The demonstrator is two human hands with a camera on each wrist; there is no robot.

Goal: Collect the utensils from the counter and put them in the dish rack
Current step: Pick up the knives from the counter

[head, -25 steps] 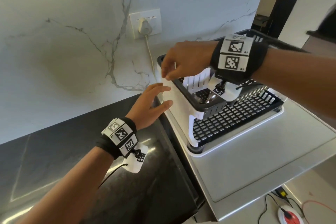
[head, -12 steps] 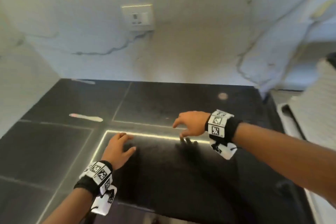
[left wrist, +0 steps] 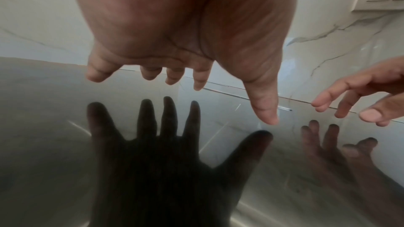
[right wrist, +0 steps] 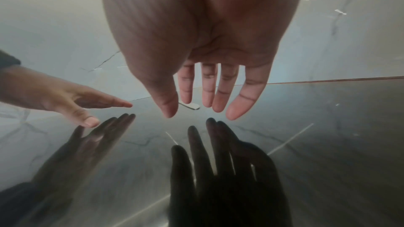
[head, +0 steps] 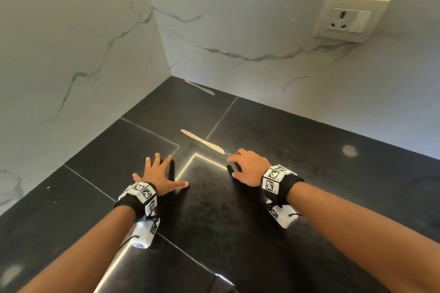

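A pale flat knife lies on the black counter, pointing away to the left. My right hand hovers low just right of its near end, fingers loosely curved and holding nothing. In the right wrist view the knife's end shows between thumb and fingers of the right hand. My left hand is spread flat just above the counter, left of the knife, empty. A second pale flat piece lies at the foot of the back wall. The dish rack is out of view.
Marble walls meet in a corner at the back left. A power socket sits on the back wall at the right. The glossy counter mirrors both hands.
The view has swung left from the dish rack to the counter corner. Both hands came down low over the counter, and the right hand has closed in on the knife's near end.
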